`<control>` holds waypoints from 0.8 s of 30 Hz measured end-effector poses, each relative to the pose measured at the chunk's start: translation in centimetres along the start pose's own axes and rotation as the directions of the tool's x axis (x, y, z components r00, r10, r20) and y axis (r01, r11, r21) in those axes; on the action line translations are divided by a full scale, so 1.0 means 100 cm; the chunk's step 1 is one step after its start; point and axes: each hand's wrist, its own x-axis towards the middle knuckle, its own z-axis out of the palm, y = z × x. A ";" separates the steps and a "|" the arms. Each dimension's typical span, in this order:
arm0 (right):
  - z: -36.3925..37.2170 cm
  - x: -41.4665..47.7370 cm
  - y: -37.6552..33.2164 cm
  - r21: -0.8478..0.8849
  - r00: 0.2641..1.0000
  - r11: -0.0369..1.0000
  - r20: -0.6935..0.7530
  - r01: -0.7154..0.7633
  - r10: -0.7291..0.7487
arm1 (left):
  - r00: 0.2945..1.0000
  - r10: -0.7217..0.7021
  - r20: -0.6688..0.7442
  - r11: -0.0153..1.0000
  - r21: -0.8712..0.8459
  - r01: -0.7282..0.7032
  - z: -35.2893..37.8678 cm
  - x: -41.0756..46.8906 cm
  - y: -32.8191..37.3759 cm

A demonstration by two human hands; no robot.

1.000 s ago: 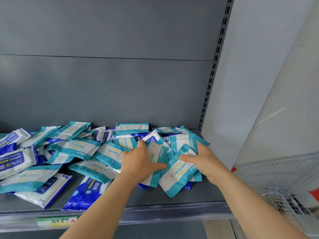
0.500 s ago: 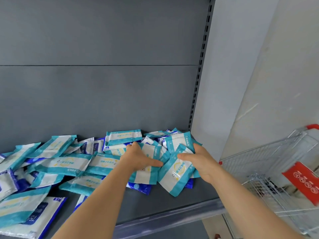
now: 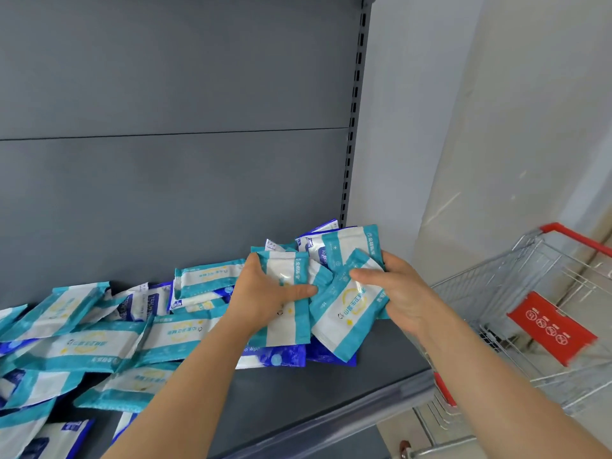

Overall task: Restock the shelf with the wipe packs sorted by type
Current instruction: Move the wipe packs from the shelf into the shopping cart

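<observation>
Teal wipe packs (image 3: 347, 303) bunch at the right end of the shelf (image 3: 331, 392), over blue wipe packs (image 3: 275, 357). Left hand (image 3: 265, 293) has its fingers clamped round one, right hand (image 3: 397, 293) grips the tilted one beside it. More packs sprawl leftward, and a wire shopping cart (image 3: 530, 309) stands to the right.
</observation>
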 end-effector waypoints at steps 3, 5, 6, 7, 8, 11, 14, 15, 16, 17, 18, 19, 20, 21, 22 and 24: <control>-0.013 -0.003 -0.008 0.013 1.000 1.000 -0.005 0.023 -0.023 | 0.999 0.042 -0.020 0.997 -0.059 -0.043 0.009 -0.003 0.013; -0.022 -0.003 -0.008 0.025 1.000 1.000 -0.013 0.018 -0.018 | 0.997 0.069 -0.044 0.997 -0.041 -0.071 0.018 -0.003 0.020; -0.027 -0.003 -0.007 0.032 1.000 0.999 -0.015 0.011 -0.010 | 0.996 0.075 -0.045 0.997 -0.031 -0.076 0.023 -0.004 0.023; -0.033 -0.003 -0.007 0.042 1.000 0.999 -0.010 0.003 -0.002 | 0.996 0.080 -0.043 0.996 -0.023 -0.081 0.028 -0.004 0.026; -0.040 -0.002 -0.006 0.053 1.000 0.999 -0.003 -0.005 0.005 | 0.995 0.087 -0.042 0.996 -0.019 -0.088 0.034 -0.003 0.029; -0.063 0.002 -0.006 0.096 0.999 0.995 0.013 -0.031 0.030 | 0.995 0.091 -0.044 0.996 0.018 -0.090 0.053 -0.002 0.044; -0.083 0.012 -0.007 0.132 0.999 0.990 0.024 -0.045 0.042 | 0.992 0.094 -0.082 0.994 0.062 -0.089 0.071 0.002 0.058; -0.087 0.016 -0.008 0.143 0.998 0.988 0.031 -0.050 0.046 | 0.990 0.094 -0.105 0.993 0.075 -0.086 0.075 0.003 0.061; -0.090 0.019 -0.010 0.150 0.998 0.987 0.040 -0.054 0.049 | 0.987 0.095 -0.129 0.992 0.097 -0.083 0.078 0.003 0.065; -0.092 0.022 -0.012 0.152 0.997 0.987 0.053 -0.058 0.050 | 0.983 0.102 -0.155 0.989 0.125 -0.083 0.080 0.002 0.068; -0.093 0.024 -0.014 0.154 0.997 0.986 0.068 -0.056 0.046 | 0.976 0.117 -0.185 0.985 0.149 -0.090 0.082 0.001 0.072; -0.094 0.027 -0.017 0.158 0.996 0.986 0.085 -0.049 0.035 | 0.967 0.138 -0.215 0.981 0.164 -0.103 0.083 0.000 0.076; -0.094 0.030 -0.020 0.164 0.995 0.986 0.098 -0.034 0.019 | 0.957 0.158 -0.243 0.979 0.166 -0.119 0.083 0.000 0.080; -0.092 0.032 -0.024 0.171 0.994 0.985 0.107 -0.020 0.002 | 0.948 0.172 -0.268 0.978 0.160 -0.132 0.082 0.000 0.084; -0.090 0.034 -0.028 0.177 0.994 0.984 0.112 -0.009 -0.011 | 0.940 0.182 -0.290 0.978 0.152 -0.143 0.080 -0.001 0.089; -0.082 0.038 -0.037 0.180 0.992 0.984 0.119 0.009 -0.031 | 0.925 0.196 -0.326 0.976 0.151 -0.154 0.075 -0.001 0.096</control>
